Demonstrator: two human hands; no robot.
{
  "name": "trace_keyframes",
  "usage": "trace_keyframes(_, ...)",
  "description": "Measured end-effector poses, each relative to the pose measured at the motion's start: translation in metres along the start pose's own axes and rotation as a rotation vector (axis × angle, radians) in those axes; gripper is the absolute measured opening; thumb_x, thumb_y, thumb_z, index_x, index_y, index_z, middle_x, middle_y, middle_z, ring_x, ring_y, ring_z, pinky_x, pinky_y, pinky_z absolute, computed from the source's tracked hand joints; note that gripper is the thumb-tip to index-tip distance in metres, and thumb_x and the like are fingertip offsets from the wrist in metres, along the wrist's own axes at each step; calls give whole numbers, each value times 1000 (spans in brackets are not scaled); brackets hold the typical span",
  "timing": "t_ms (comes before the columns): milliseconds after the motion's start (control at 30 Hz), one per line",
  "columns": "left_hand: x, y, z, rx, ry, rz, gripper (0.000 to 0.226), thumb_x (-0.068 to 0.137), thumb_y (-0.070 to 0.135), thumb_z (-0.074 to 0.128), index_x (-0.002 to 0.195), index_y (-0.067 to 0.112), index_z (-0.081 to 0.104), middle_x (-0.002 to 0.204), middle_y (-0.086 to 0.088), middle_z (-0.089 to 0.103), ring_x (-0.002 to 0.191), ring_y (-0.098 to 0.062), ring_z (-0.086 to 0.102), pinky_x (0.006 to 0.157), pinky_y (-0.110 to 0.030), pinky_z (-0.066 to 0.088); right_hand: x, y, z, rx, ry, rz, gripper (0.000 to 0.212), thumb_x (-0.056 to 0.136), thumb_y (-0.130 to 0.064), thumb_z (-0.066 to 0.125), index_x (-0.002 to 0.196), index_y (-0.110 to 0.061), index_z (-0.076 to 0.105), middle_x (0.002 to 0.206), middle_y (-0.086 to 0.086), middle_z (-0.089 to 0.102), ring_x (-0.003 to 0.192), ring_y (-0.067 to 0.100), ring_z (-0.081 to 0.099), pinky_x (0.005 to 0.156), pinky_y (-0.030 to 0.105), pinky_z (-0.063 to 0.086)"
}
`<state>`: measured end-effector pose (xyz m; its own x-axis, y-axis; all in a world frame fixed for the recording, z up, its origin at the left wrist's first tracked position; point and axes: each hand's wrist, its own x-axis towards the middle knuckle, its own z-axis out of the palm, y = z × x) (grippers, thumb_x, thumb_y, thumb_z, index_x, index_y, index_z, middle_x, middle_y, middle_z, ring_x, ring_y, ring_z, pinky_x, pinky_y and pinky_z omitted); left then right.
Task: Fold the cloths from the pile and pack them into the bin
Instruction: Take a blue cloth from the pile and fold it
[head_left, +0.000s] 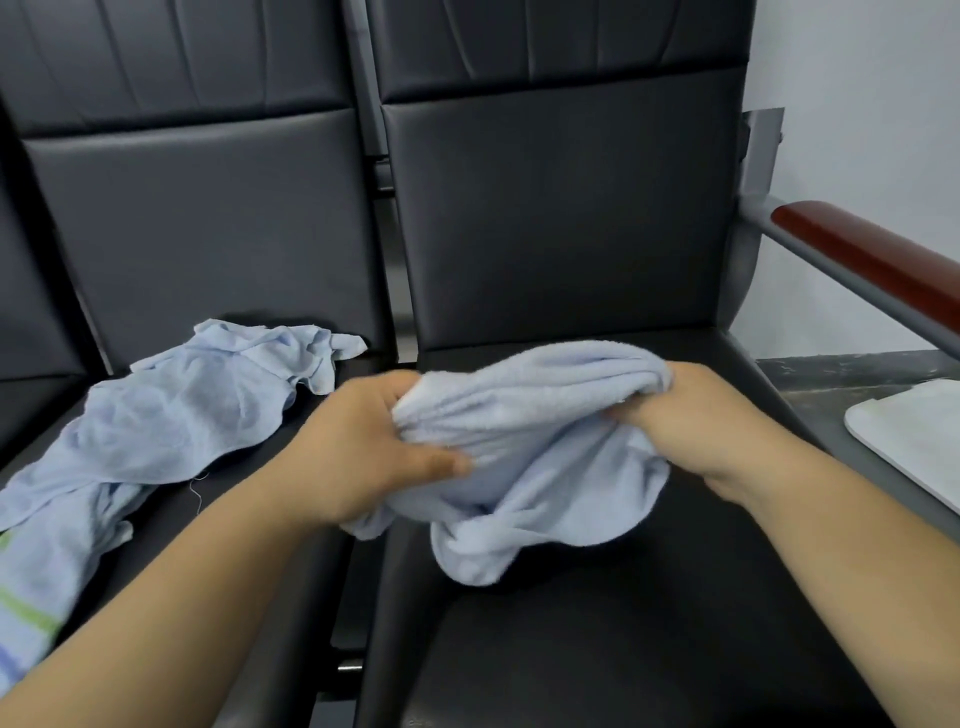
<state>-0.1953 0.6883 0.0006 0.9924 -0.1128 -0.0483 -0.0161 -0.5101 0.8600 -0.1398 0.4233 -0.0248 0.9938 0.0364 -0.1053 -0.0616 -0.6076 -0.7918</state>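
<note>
A light blue towel hangs bunched over the right black seat. My left hand grips its left end with the thumb pressed on the front. At the towel's right end my right hand holds the cloth, fingers curled into it. A pile of thin light blue cloths lies crumpled on the left seat. A cloth with green stripes reaches the left edge. A white bin shows partly at the right edge.
Black padded backrests rise behind both seats. A grey armrest with a red-brown top runs along the right side. A gap with metal frame parts separates the two seats.
</note>
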Motion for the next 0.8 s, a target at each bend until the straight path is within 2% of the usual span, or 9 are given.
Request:
trace_keyframes(100, 0, -8, 4, 160, -58, -103, 16, 83, 7, 69, 84, 6, 53, 47, -6, 41, 32, -19, 35, 39, -22, 28, -8, 1, 2, 296, -3, -28, 32, 104, -1, 49, 74, -10, 53, 68, 5, 53, 63, 12, 56, 60, 10, 42)
trace_keyframes(167, 2, -11, 2, 133, 64, -87, 10, 89, 9, 62, 84, 8, 53, 46, -5, 48, 34, -21, 41, 38, -23, 30, -10, -9, -8, 387, -209, -62, 6, 97, -10, 67, 97, -12, 72, 85, 5, 75, 79, 8, 73, 74, 16, 54)
trace_keyframes(233, 0, -11, -4, 52, 177, -16, 9, 92, 10, 59, 84, 14, 60, 54, -5, 61, 43, -22, 52, 43, -29, 39, -13, -5, -20, 194, -358, -86, 26, 83, -17, 83, 107, -20, 77, 98, 0, 80, 91, 12, 76, 82, 32, 59)
trace_keyframes(367, -4, -7, -3, -248, 154, 49, 13, 95, 10, 59, 84, 18, 59, 65, -7, 61, 53, -20, 49, 51, -31, 35, -7, 7, -8, -415, -230, -93, 22, 80, -25, 78, 88, -5, 72, 72, 5, 71, 63, 15, 59, 61, 32, 47)
trace_keyframes(467, -6, 1, -2, -374, 72, -5, 8, 92, 12, 65, 92, 16, 59, 67, -26, 65, 41, -24, 47, 47, -28, 34, -8, 2, -6, -68, -113, -85, 13, 91, -21, 67, 83, -16, 75, 67, 0, 73, 60, 14, 63, 54, 32, 49)
trace_keyframes(567, -7, 0, -7, -56, 15, -54, 20, 84, 1, 71, 87, 19, 62, 56, -5, 54, 41, -20, 45, 46, -28, 36, -10, -5, -16, 336, -51, -68, 24, 100, -12, 58, 78, -14, 68, 51, -7, 64, 47, 3, 58, 47, 19, 42)
trace_keyframes(667, -5, -5, -6, 201, 3, -148, 27, 85, 4, 54, 65, 21, 46, 48, 3, 37, 41, -18, 32, 48, -26, 28, -15, -8, -19, 489, -256, -114, 11, 96, -17, 69, 102, -13, 77, 87, 2, 80, 84, 16, 76, 76, 32, 57)
trace_keyframes(733, -6, -7, -7, 189, 107, -114, 27, 89, 7, 57, 66, 19, 51, 49, 6, 46, 45, -16, 42, 44, -23, 31, -17, -6, -23, 500, -361, -84, 29, 88, -10, 78, 117, -15, 76, 108, 7, 79, 104, 24, 76, 92, 41, 57)
trace_keyframes(800, -6, -5, -10, -71, 127, -96, 24, 95, 7, 57, 74, 15, 65, 59, 5, 59, 54, -10, 52, 43, -17, 36, -19, -1, -23, 141, -355, -101, 35, 77, -10, 87, 109, -16, 75, 103, 4, 79, 98, 23, 76, 88, 43, 61)
